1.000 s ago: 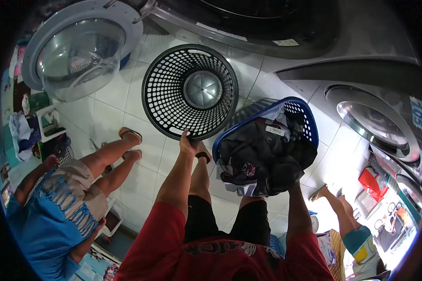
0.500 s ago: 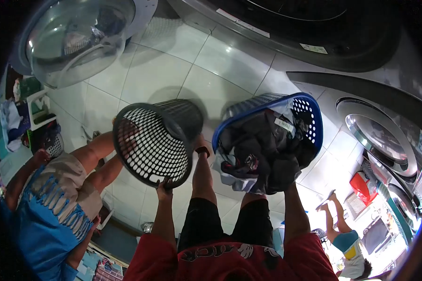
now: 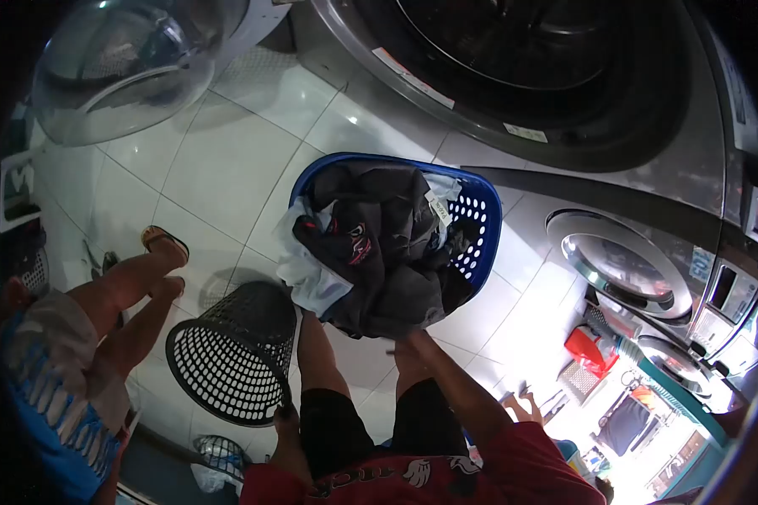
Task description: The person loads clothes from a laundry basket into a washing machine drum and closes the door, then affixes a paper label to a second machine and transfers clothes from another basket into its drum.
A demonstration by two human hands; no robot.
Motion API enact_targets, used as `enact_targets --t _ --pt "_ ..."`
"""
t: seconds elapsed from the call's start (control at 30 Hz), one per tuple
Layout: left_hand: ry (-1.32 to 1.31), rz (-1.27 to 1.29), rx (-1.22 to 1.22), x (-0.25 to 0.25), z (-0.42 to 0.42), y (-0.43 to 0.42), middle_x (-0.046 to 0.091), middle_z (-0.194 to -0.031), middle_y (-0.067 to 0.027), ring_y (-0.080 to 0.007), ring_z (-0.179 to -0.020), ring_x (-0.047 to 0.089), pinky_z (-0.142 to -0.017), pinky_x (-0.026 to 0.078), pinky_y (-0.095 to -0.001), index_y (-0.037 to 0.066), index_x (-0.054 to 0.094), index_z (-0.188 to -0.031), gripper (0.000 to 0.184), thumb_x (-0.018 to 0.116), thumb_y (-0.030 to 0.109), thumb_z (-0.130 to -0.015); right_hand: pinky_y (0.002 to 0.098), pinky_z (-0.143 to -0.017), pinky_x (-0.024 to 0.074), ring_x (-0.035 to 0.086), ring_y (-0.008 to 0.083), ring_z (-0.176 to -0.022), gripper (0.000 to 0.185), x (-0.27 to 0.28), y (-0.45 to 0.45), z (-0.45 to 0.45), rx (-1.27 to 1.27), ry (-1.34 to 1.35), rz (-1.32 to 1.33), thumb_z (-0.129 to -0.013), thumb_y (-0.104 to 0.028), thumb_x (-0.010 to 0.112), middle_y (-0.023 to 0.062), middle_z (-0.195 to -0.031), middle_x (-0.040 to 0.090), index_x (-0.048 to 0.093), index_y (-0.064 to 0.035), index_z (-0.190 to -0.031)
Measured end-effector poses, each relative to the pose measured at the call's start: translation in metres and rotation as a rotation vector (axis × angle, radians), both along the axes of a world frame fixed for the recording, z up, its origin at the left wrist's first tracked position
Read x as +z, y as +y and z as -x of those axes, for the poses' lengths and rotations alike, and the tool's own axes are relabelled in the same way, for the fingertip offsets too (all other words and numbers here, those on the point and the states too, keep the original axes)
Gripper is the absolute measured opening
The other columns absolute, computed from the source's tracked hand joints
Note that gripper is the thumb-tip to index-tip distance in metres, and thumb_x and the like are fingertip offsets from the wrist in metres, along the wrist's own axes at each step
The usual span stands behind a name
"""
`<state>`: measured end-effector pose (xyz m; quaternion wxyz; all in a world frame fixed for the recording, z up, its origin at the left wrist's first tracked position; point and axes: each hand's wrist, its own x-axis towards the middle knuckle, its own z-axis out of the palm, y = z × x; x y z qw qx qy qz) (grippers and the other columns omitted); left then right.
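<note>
"Where were the clothes when you looked over?"

"The dark clothes [image 3: 387,219] sat heaped above the rim of the blue basket [image 3: 495,227], in the middle of the frame. The dark basket [image 3: 261,311] was tipped over at the lower left, its mouth facing that corner."

"And the hands?"

"The left hand [image 3: 286,418] had its fingers clamped on the dark basket's rim. The right hand [image 3: 406,343] was at the near edge of the blue one, just below the heap. I couldn't tell whether those fingers gripped anything; the clothes and shadow hid too much."

"What worried you?"

"Mostly the pale cloth [image 3: 312,286], hanging at the blue basket's left edge. Nothing seemed to pin it, so one tilt could have sent it onto the tiles [image 3: 219,151]."

"Only that?"

"The dark basket too. With one hand on one spot of its rim, it might have swung, I reckoned, and knocked the nearby knee [image 3: 327,374] or the blue basket. Another person's sandalled foot [image 3: 168,244] was near it, so somebody could have tripped."
</note>
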<state>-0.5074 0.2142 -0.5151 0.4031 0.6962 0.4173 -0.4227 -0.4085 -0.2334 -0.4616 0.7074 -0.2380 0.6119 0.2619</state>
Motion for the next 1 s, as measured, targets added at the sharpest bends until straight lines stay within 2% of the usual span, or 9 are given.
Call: enact_targets --t 0.07,0.1,0.23,0.3,0.37,0.5,0.6,0.83,1.0 --pt "0.126 -0.150 -0.706 0.009 0.002 -0.009 0.059 -0.076 -0.0139 -0.0243 -0.086 0.053 -0.075 0.042 -0.0330 0.004 0.051 -0.094 0.030 0.041 0.029 -0.080 0.0334 -0.079 0.0402 0.051 0.0167 -0.095 0.039 0.012 -0.021 0.009 0.365 0.070 -0.090 -0.083 -0.032 0.044 0.0070 -0.102 0.055 0.045 -0.0070 -0.113" --pt "0.121 -0.140 -0.699 0.006 0.001 -0.012 0.059 -0.076 -0.0139 -0.0243 -0.086 0.053 -0.075 0.042 -0.0330 0.004 0.051 -0.094 0.030 0.041 0.029 -0.080 0.0310 -0.077 0.0397 0.052 0.0153 -0.094 0.038 0.015 -0.042 0.019 0.582 0.013 -0.115 -0.082 -0.035 0.043 0.0073 -0.096 0.057 0.049 -0.0061 -0.107" --pt "0.284 -0.109 0.587 0.000 0.001 -0.011 0.048 -0.103 -0.0152 -0.0281 -0.103 0.041 -0.085 0.033 -0.0437 0.009 0.041 -0.109 0.040 0.041 0.035 -0.078 0.0232 -0.059 0.0391 0.054 0.0124 -0.067 0.036 0.035 -0.122 0.000 0.741 -0.697 0.417 -0.084 -0.034 0.035 0.0034 -0.074 0.060 0.056 -0.0062 -0.088" --pt "0.333 -0.087 1.225 -0.002 -0.003 -0.007 0.042 -0.116 -0.0159 -0.0300 -0.111 0.035 -0.090 0.029 -0.0491 0.012 0.037 -0.117 0.048 0.042 0.039 -0.078 0.0202 -0.058 0.0376 0.051 0.0097 -0.067 0.034 0.049 -0.141 -0.071 0.498 -0.393 0.676 -0.083 -0.036 0.044 0.0024 -0.073 0.055 0.053 -0.0048 -0.090" --pt "0.335 -0.073 1.185 -0.008 -0.001 0.007 0.026 -0.128 -0.0137 -0.0299 -0.116 0.028 -0.090 0.024 -0.0543 0.013 0.032 -0.120 0.049 0.042 0.037 -0.079 0.0265 -0.070 0.0407 0.053 0.0177 -0.072 0.041 0.028 -0.151 -0.120 0.585 -0.447 1.206 -0.077 -0.031 0.056 0.0058 -0.076 0.056 0.050 0.0008 -0.101" --pt "0.224 -0.077 0.813 0.009 -0.030 -0.004 0.034 -0.123 -0.0134 -0.0330 -0.108 0.037 -0.084 0.029 -0.0547 0.013 0.036 -0.119 0.043 0.042 0.032 -0.081 0.0298 -0.073 0.0417 0.056 0.0238 -0.080 0.044 -0.029 -0.151 -0.154 0.719 -0.309 1.153 -0.072 -0.029 0.060 0.0131 -0.082 0.059 0.051 -0.0019 -0.105" --pt "0.185 -0.539 0.572 0.003 -0.043 -0.012 0.030 -0.122 -0.0127 -0.0329 -0.110 0.033 -0.088 0.034 -0.0451 0.010 0.028 -0.122 0.055 0.053 0.021 -0.075 0.0315 -0.070 0.0426 0.056 0.0264 -0.078 0.031 -0.048 -0.139 -0.157 0.762 -0.211 1.203 -0.068 -0.022 0.063 0.0125 -0.079 0.059 0.057 -0.0065 -0.094" --pt "-0.416 -0.745 -0.241 0.037 -0.105 -0.082 0.025 -0.124 -0.0196 -0.0340 -0.112 0.029 -0.094 0.028 -0.0397 -0.002 0.025 -0.122 0.059 0.053 0.005 -0.070 0.0351 -0.061 0.0411 0.054 0.0248 -0.069 0.014 0.010 -0.109 -0.170 0.751 -0.228 1.518 -0.062 -0.013 0.064 0.0092 -0.070 0.056 0.056 -0.0054 -0.069" --pt "-0.954 -0.302 -0.297 0.104 -0.195 -0.194 0.032 -0.122 -0.0179 -0.0280 -0.112 0.034 -0.091 0.030 -0.0339 -0.003 0.030 -0.119 0.050 0.044 -0.006 -0.072 0.0348 -0.060 0.0397 0.053 0.0248 -0.066 0.013 0.056 -0.093 -0.162 0.526 -0.425 1.537 -0.063 -0.009 0.064 0.0087 -0.066 0.054 0.052 -0.0035 -0.065"
